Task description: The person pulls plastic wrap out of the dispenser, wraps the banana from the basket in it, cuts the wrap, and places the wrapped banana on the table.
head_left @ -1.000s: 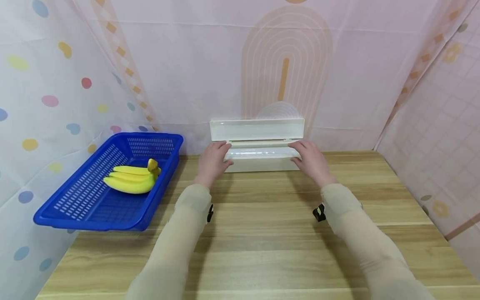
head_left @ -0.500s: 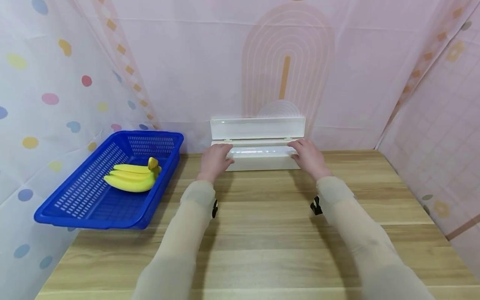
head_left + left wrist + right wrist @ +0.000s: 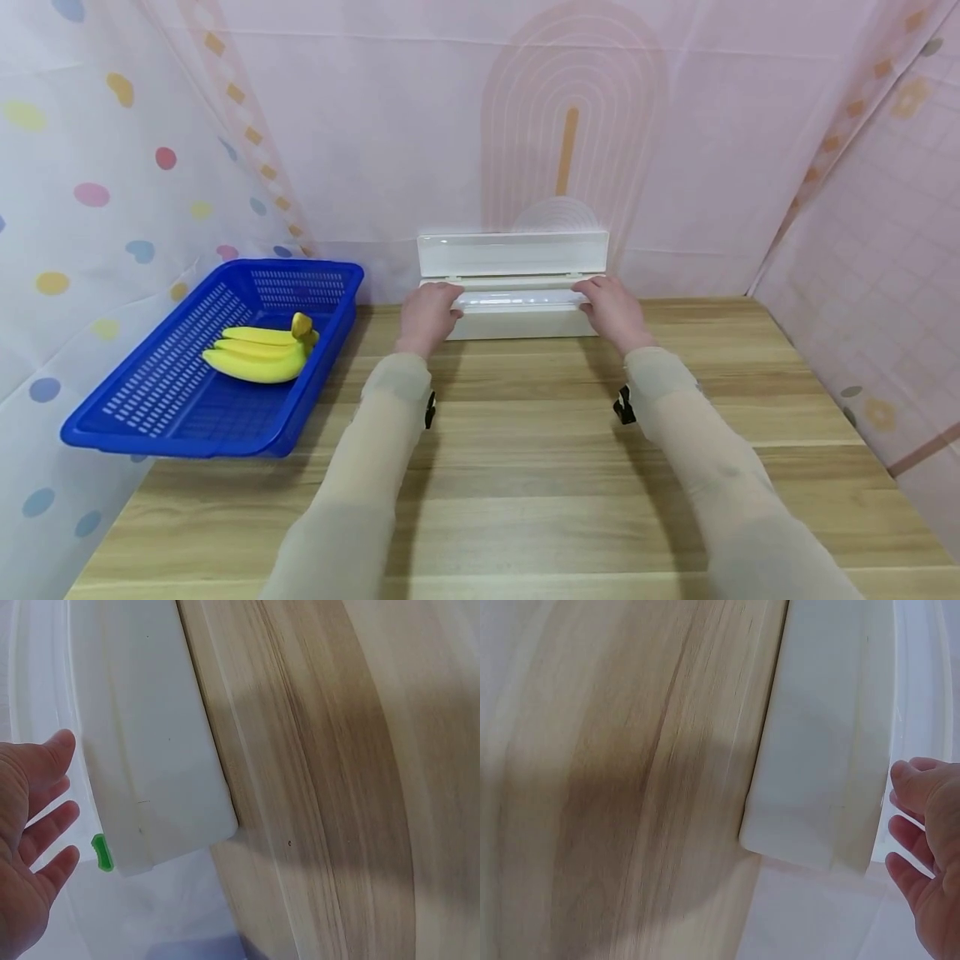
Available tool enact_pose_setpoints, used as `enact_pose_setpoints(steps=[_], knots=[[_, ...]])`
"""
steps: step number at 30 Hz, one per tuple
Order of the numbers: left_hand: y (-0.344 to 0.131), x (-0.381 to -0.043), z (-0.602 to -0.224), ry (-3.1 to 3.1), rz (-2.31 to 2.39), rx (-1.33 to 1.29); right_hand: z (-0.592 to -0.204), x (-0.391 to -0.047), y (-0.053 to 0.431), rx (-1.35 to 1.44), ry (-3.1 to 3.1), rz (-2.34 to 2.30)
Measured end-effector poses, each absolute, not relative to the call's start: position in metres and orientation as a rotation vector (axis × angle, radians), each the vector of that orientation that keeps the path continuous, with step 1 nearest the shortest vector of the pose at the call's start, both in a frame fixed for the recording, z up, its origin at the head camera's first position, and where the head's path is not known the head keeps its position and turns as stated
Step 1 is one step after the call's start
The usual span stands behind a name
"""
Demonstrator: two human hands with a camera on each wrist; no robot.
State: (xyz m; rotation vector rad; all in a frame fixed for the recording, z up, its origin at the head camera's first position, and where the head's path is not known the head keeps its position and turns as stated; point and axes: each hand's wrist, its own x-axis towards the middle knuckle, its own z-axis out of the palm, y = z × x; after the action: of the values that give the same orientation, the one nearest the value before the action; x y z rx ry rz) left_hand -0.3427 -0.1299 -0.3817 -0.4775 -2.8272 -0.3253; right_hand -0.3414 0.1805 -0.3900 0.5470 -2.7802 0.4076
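While white box (image 3: 521, 325) holds roll (image 3: 513, 298), left hand (image 3: 427, 315), right hand (image 3: 615, 313) spread fingers (image 3: 51, 832) loosely; blue basket (image 3: 180, 446) holds bananas (image 3: 258, 360).

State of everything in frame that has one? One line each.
White box: open
Lid: raised at the back
Shiny contents: exposed, exact item unclear
Left hand: at box's left end, thumb and fingers apart
Right hand: likewise, right end
Blue basket: upright, holding bananas
Bananas: bunched, unpeeled

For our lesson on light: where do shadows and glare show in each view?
Head view: glints inside the white box, shadows beside both sleeves on the table; left wrist view: a soft shadow across the table, no strong glare; right wrist view: likewise.
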Motion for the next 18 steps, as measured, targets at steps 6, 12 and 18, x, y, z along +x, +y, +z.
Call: enact_pose_setpoints(steps=[6, 12, 18], knots=[[-0.1274, -0.3438, -0.3833, -2.807, -0.32, -0.49, -0.3913, -0.3425, 0.177, 0.541, -2.762, 0.421], [-0.1243, -0.3444, -0.3867, -2.818, -0.304, -0.485, -0.3936, -0.3444, 0.175, 0.52, -2.774, 0.434], [-0.1244, -0.3442, -0.3903, -2.851, -0.289, -0.454, -0.3953, -0.3452, 0.1734, 0.515, -2.747, 0.44]])
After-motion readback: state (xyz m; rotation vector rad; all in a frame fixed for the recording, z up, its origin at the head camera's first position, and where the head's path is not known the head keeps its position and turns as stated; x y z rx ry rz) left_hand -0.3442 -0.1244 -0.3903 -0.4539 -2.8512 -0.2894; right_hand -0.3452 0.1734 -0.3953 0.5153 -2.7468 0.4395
